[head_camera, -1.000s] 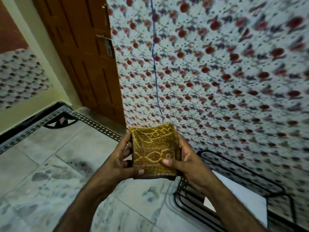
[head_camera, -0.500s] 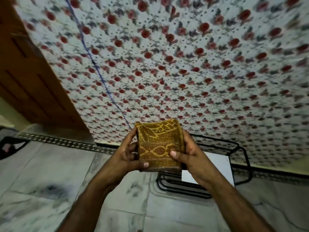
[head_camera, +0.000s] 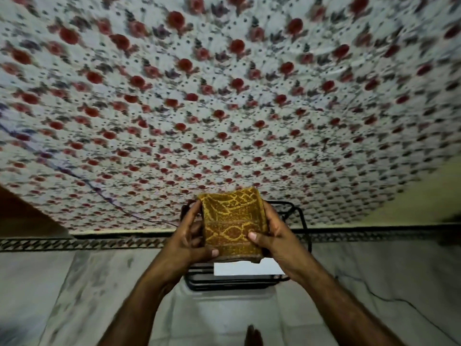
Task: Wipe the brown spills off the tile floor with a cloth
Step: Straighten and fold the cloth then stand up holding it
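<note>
Head view showed a folded mustard-yellow patterned cloth (head_camera: 232,224) held up in the air in front of the person, well above the pale marbled tile floor (head_camera: 62,283). Both hands were clamped on it: the left hand (head_camera: 189,242) gripped its left edge with the thumb across the lower front, and the right hand (head_camera: 277,242) gripped the right edge with the thumb pressed on the front face. Behind the cloth stood a black wire rack (head_camera: 287,275) with a white panel, set on the floor against a floral-print hanging fabric (head_camera: 224,96) that covered the wall.

No brown spill could be made out on the visible tiles; grey mottling at lower left was too blurred to call a stain. Judging by this, the step in hand was readying the cloth, with wiping not yet begun. The next move would likely call for finding the spills, lowering the cloth flat onto the floor under one palm, and rubbing with firm pressure while steering clear of the rack.
</note>
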